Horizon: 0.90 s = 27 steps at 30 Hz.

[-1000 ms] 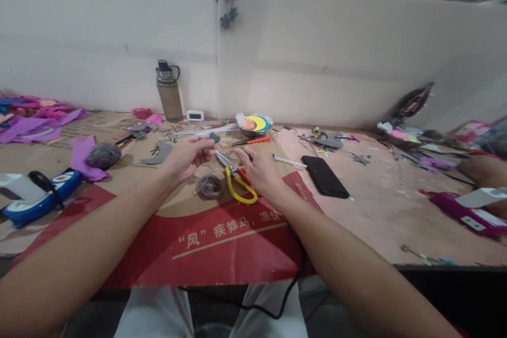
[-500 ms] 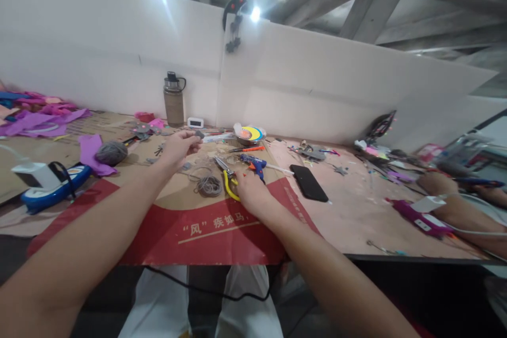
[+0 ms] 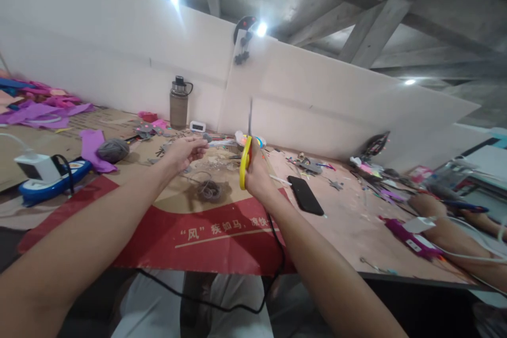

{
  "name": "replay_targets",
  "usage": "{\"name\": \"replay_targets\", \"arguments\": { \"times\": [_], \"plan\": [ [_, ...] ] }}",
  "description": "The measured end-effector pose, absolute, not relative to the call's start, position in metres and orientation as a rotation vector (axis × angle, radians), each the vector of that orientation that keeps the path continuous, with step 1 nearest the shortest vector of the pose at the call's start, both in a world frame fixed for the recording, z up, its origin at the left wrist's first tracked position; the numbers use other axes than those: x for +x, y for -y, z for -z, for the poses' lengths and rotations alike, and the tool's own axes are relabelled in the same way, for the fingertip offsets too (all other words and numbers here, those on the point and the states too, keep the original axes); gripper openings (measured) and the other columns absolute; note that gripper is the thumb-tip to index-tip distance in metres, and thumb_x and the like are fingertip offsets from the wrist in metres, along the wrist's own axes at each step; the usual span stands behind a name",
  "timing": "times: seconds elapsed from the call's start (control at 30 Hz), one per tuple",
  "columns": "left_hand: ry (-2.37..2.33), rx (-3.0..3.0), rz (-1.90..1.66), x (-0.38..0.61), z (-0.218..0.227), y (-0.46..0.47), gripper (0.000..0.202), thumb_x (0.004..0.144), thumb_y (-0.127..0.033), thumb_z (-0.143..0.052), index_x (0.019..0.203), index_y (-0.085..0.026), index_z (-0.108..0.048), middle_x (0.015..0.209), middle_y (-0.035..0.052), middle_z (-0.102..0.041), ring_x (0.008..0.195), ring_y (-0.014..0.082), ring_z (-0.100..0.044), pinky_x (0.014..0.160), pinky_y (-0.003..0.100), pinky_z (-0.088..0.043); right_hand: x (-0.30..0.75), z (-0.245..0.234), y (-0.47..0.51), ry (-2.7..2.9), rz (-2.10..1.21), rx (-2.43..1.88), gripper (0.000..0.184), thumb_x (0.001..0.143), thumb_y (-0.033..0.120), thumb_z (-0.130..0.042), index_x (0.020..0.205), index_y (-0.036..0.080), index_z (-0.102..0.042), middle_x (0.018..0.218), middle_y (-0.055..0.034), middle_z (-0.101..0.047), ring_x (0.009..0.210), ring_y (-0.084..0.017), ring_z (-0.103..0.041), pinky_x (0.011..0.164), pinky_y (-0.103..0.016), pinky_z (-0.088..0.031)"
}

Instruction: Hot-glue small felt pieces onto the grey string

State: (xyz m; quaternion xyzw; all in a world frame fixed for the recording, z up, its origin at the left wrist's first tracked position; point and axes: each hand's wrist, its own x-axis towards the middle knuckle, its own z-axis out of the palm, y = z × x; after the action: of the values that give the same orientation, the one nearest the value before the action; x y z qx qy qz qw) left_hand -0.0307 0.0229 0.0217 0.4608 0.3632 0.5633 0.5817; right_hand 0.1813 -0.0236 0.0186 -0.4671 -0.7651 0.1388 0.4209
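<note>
My right hand [image 3: 256, 175] is closed around the yellow handles of a pair of scissors [image 3: 246, 154], lifted off the table with the blades pointing up. My left hand [image 3: 182, 152] hovers to the left of it, fingers pinched on a small grey piece [image 3: 206, 138] that I cannot make out clearly. Below and between the hands a coil of grey thread [image 3: 208, 189] lies on the red and brown cardboard sheet [image 3: 166, 232].
A black phone [image 3: 304, 195] lies right of my right hand. A bottle [image 3: 178, 103] and small white clock [image 3: 197, 127] stand at the white back wall. A grey yarn ball [image 3: 113, 149], purple felt and a blue device sit left. Another person's arm [image 3: 455, 227] rests at right.
My right hand took the yellow scissors off the table and raised them upright. The left hand stayed pinched on the small grey piece. The camera tilted up.
</note>
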Motion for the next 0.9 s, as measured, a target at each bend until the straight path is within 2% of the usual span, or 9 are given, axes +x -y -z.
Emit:
{"name": "replay_targets", "arguments": {
  "times": [0.07, 0.17, 0.27, 0.4, 0.57, 0.7, 0.9],
  "plan": [
    [-0.853, 1.076, -1.325, -0.030, -0.021, -0.025, 0.007, 0.076, -0.013, -0.067, 0.077, -0.011, -0.060, 0.071, 0.0001, -0.065, 0.058, 0.0048, -0.056, 0.055, 0.018, -0.045, 0.179, -0.022, 0.020, 1.870, -0.294, -1.128, 0.064, 0.072, 0.015, -0.048, 0.135, 0.019, -0.035, 0.118, -0.0121, -0.056, 0.108, -0.022, -0.051, 0.096, -0.038, -0.040],
    [-0.859, 1.067, -1.355, -0.028, -0.019, -0.029, 0.008, 0.072, -0.012, -0.067, 0.074, -0.011, -0.059, 0.072, 0.0037, -0.066, 0.057, 0.0073, -0.059, 0.052, 0.019, -0.046, 0.177, -0.014, 0.015, 1.850, -0.305, -1.118, 0.048, 0.075, 0.022, -0.051, 0.122, 0.019, -0.046, 0.103, -0.0079, -0.060, 0.090, -0.020, -0.055, 0.086, -0.035, -0.044],
    [-0.795, 1.059, -1.362, -0.024, -0.018, -0.029, 0.009, 0.068, -0.011, -0.067, 0.072, -0.011, -0.058, 0.073, 0.0055, -0.067, 0.055, 0.0084, -0.059, 0.051, 0.020, -0.046, 0.178, 0.001, 0.009, 1.866, -0.332, -1.140, 0.038, 0.079, 0.025, -0.049, 0.116, 0.019, -0.048, 0.095, -0.0059, -0.061, 0.084, -0.019, -0.055, 0.081, -0.033, -0.044],
    [-0.667, 1.086, -1.331, -0.013, -0.022, -0.019, 0.009, 0.064, -0.010, -0.065, 0.066, -0.012, -0.057, 0.068, 0.0051, -0.066, 0.052, 0.0090, -0.057, 0.051, 0.021, -0.045, 0.182, 0.013, 0.004, 1.894, -0.247, -1.137, 0.036, 0.081, 0.028, -0.049, 0.116, 0.018, -0.049, 0.093, -0.0069, -0.058, 0.083, -0.020, -0.052, 0.081, -0.035, -0.043],
    [-0.678, 1.133, -1.323, -0.003, -0.025, -0.008, 0.011, 0.065, -0.007, -0.062, 0.059, -0.014, -0.057, 0.063, 0.0038, -0.064, 0.048, 0.0087, -0.054, 0.049, 0.021, -0.043, 0.186, 0.015, 0.005, 1.920, -0.114, -1.153, 0.045, 0.082, 0.031, -0.053, 0.124, 0.018, -0.045, 0.104, -0.0108, -0.052, 0.087, -0.020, -0.050, 0.083, -0.036, -0.043],
    [-0.699, 1.137, -1.332, -0.004, -0.024, -0.009, 0.011, 0.066, -0.006, -0.062, 0.060, -0.014, -0.058, 0.065, 0.0037, -0.063, 0.048, 0.0071, -0.051, 0.049, 0.020, -0.042, 0.185, 0.016, 0.008, 1.979, -0.038, -1.174, 0.041, 0.084, 0.037, -0.052, 0.120, 0.019, -0.047, 0.098, -0.0090, -0.051, 0.087, -0.021, -0.051, 0.083, -0.037, -0.044],
    [-0.679, 1.163, -1.378, -0.006, -0.023, -0.013, 0.011, 0.063, -0.007, -0.066, 0.064, -0.014, -0.058, 0.065, 0.0027, -0.062, 0.050, 0.0067, -0.051, 0.048, 0.019, -0.040, 0.185, 0.019, 0.013, 2.020, 0.104, -1.279, 0.042, 0.083, 0.032, -0.053, 0.123, 0.021, -0.048, 0.104, -0.0107, -0.049, 0.092, -0.023, -0.052, 0.083, -0.037, -0.045]
  ]
}}
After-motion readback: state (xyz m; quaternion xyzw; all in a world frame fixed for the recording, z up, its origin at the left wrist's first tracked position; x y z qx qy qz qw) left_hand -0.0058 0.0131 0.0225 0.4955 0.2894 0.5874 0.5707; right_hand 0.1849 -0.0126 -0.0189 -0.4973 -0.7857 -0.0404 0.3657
